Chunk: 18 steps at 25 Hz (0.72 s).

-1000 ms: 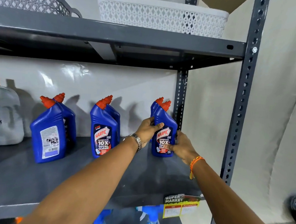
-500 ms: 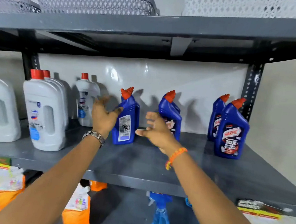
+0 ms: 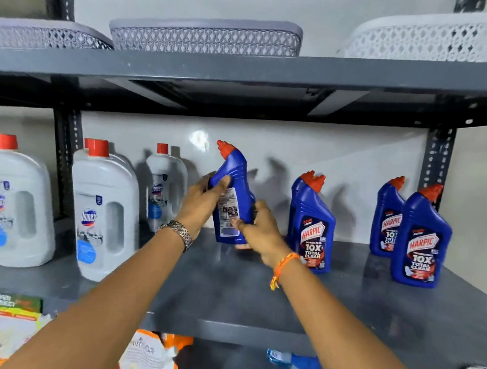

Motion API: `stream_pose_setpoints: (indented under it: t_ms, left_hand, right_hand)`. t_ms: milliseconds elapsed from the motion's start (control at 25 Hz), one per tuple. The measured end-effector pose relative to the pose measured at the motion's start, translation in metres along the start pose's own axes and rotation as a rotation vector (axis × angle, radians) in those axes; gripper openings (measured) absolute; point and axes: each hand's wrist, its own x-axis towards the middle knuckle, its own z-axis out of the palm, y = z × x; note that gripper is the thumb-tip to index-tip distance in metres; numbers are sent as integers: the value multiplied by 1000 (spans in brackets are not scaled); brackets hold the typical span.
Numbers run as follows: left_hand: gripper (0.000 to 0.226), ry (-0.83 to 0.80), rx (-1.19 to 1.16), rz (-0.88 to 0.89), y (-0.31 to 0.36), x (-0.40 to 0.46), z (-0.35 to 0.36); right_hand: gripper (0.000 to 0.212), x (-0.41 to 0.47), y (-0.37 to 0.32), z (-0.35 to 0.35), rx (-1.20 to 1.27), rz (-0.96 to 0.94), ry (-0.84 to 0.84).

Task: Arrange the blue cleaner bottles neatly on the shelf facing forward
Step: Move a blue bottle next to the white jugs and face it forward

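Fingers (image 3: 222,183) of the left hand (image 3: 199,207) wrap the neck of a blue Harpic bottle (image 3: 233,195) while the right hand (image 3: 259,232) pinches its base, lifted just off the grey shelf (image 3: 230,292) with its back label showing. Looks like the turn-it-around step, so next it needs rotating and setting down left of the front-facing Harpic pair (image 3: 312,225). Count: five blue bottles, four white Domex jugs (image 3: 103,213).

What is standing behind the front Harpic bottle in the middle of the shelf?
Behind the front Harpic bottle stands a second blue bottle. Only its orange cap and a strip of its left side show; its label is covered, so its facing cannot be told.
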Motion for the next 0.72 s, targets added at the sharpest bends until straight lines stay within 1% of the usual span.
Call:
stream_pose_setpoints:
  t_ms: [40, 80, 120, 160, 200, 240, 320, 360, 480, 560, 680, 720]
  left_hand:
    - [45, -3, 10, -7, 12, -2, 6]
    - [48, 18, 25, -1, 23, -3, 10]
    - [40, 35, 11, 12, 27, 1, 12]
    - [28, 38, -28, 20, 33, 1, 10]
    - [19, 7, -95, 14, 32, 6, 4]
    - [16, -53, -164, -3, 33, 6, -2]
    - [29, -185, -195, -16, 23, 5, -14]
    - [33, -219, -176, -17, 11, 8, -17]
    - [39, -226, -115, -79, -15, 8, -17]
    - [39, -231, -95, -122, -28, 7, -15]
    - [26, -234, -133, -175, -42, 3, -15]
    - [24, -229, -152, -183, -47, 1, -16]
  right_hand:
    - [41, -6, -10, 6, -92, -95, 77]
    - [50, -8, -15, 11, -159, -157, 102]
    - [57, -10, -17, 13, -172, -168, 69]
    - [61, -8, -20, 11, -126, -132, 12]
    - [62, -3, -20, 6, -86, -81, -39]
    - [64, 1, -22, 0, -46, -41, -75]
    - [69, 11, -16, -8, -58, -8, -39]
    - [72, 13, -14, -8, -92, -5, -19]
    - [72, 11, 0, 2, -193, 32, 13]
    - [68, 7, 11, 8, -202, 65, 50]
    - [63, 3, 24, 10, -237, 120, 76]
    - [60, 2, 26, 10, -237, 137, 61]
